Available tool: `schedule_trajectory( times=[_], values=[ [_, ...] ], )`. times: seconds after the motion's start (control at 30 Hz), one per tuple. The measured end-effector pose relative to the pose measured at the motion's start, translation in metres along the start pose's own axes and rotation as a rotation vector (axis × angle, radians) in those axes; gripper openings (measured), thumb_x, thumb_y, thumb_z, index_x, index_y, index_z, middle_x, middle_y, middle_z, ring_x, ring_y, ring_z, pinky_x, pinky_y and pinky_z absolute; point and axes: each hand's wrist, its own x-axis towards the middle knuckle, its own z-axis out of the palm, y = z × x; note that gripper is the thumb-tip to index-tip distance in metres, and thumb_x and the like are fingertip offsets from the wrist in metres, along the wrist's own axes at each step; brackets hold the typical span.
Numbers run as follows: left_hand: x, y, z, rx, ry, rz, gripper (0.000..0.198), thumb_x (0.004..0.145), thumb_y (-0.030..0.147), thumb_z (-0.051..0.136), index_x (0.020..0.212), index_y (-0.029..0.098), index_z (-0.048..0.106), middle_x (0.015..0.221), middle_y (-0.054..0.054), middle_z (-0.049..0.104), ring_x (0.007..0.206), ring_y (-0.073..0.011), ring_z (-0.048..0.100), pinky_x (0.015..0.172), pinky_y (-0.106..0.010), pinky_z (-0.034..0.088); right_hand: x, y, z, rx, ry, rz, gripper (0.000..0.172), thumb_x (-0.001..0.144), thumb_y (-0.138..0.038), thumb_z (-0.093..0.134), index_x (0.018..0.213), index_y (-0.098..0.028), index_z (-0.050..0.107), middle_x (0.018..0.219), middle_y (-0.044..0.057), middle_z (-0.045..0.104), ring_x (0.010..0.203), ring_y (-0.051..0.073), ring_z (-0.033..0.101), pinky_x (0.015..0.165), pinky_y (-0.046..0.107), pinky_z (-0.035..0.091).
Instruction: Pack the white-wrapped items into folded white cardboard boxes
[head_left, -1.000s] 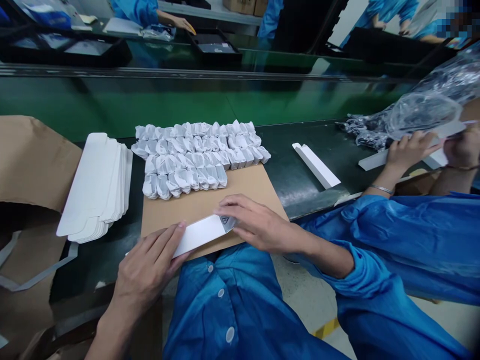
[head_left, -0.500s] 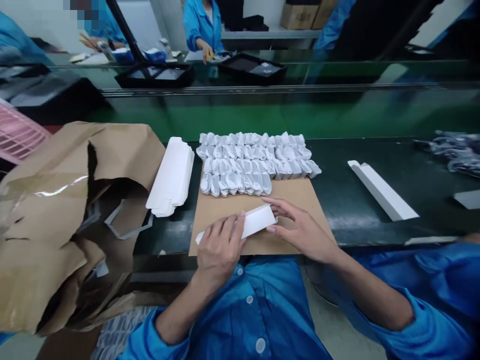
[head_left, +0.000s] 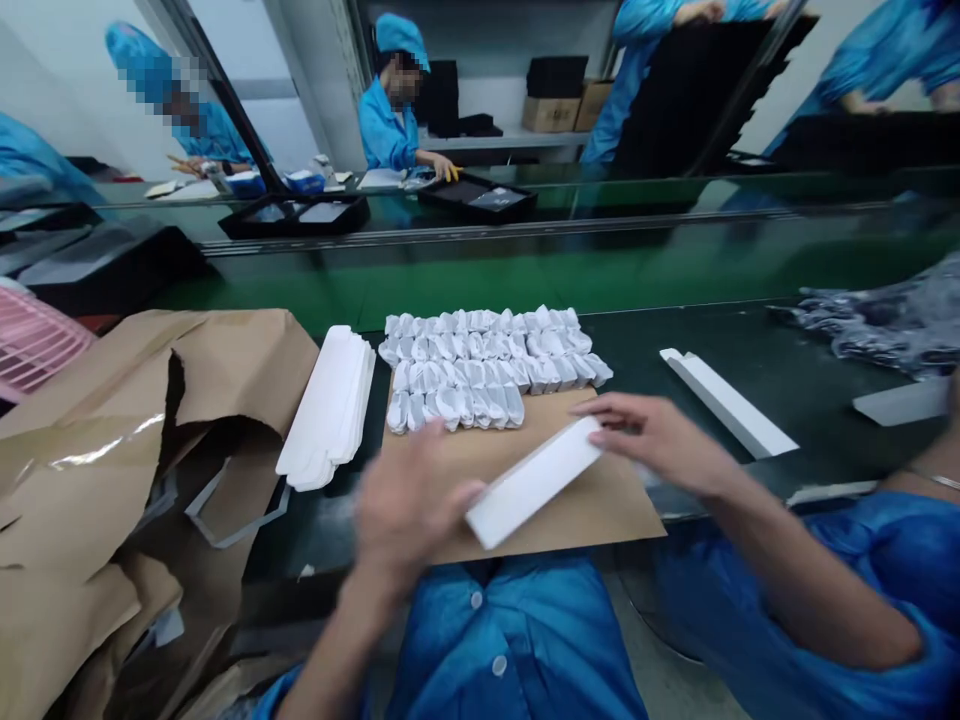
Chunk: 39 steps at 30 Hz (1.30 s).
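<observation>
A long white paper box (head_left: 536, 482) is lifted a little above a brown cardboard sheet (head_left: 600, 510). My right hand (head_left: 660, 440) pinches its far end, fingers closed on it. My left hand (head_left: 409, 505) is blurred by motion beside the box's near end; its fingers cannot be read. Behind the box, several rows of small white wrapped packets (head_left: 487, 365) lie on the cardboard. A stack of flat white box blanks (head_left: 328, 408) lies to their left.
Torn brown wrapping paper (head_left: 127, 440) fills the left side. A folded white box (head_left: 726, 402) lies on the dark bench at right, near a pile of plastic bags (head_left: 892, 320). A green conveyor belt (head_left: 525, 270) runs behind. Other people in blue work at the far side.
The view has shifted left and up. The white box rose off the cardboard and tilted, my right hand moved up to its far end, and my left hand went into fast motion.
</observation>
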Motion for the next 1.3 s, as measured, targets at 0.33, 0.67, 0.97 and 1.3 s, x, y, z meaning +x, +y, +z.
schedule_trajectory(
  times=[0.33,0.67,0.97,1.3],
  values=[
    [0.037,-0.125,-0.020,0.322,-0.301,-0.708,0.071,0.087,0.063,0.043,0.132,0.009,0.056,0.118,-0.034,0.060,0.105,-0.0526,0.060,0.064,-0.062,0.050,0.049,0.051,-0.120,-0.703,0.092,0.232,0.038,0.075,-0.006,0.052,0.106,-0.012,0.072,0.106,0.016,0.072,0.105,0.031,0.064,0.094,0.044,0.043],
    [-0.002,0.017,0.000,-0.650,-0.166,-0.837,0.043,0.083,0.058,0.057,0.104,0.020,0.062,0.099,-0.009,0.072,0.086,-0.0250,0.068,0.074,-0.037,0.056,0.009,-0.042,0.103,0.274,0.158,-0.247,0.064,0.092,-0.036,0.057,0.148,-0.018,0.032,0.130,0.012,0.061,0.105,0.019,0.064,0.088,0.033,0.053],
    [-0.004,0.004,-0.026,-0.895,-0.322,-0.762,0.049,0.076,0.053,0.070,0.111,0.018,0.068,0.099,-0.008,0.073,0.080,-0.0211,0.067,0.067,-0.030,0.057,0.000,-0.034,0.050,-0.226,-0.390,-0.349,0.035,0.093,-0.025,0.057,0.128,-0.020,0.059,0.117,0.007,0.068,0.101,0.022,0.065,0.088,0.034,0.050],
    [0.003,-0.001,-0.022,-1.042,-0.708,-0.730,0.039,0.079,0.042,0.069,0.109,0.017,0.070,0.089,-0.006,0.070,0.078,-0.0192,0.064,0.061,-0.026,0.056,-0.017,-0.021,0.102,-0.709,-0.053,-0.681,0.066,0.086,-0.029,0.061,0.143,-0.006,0.038,0.116,0.020,0.060,0.101,0.031,0.057,0.086,0.047,0.049]
  ],
)
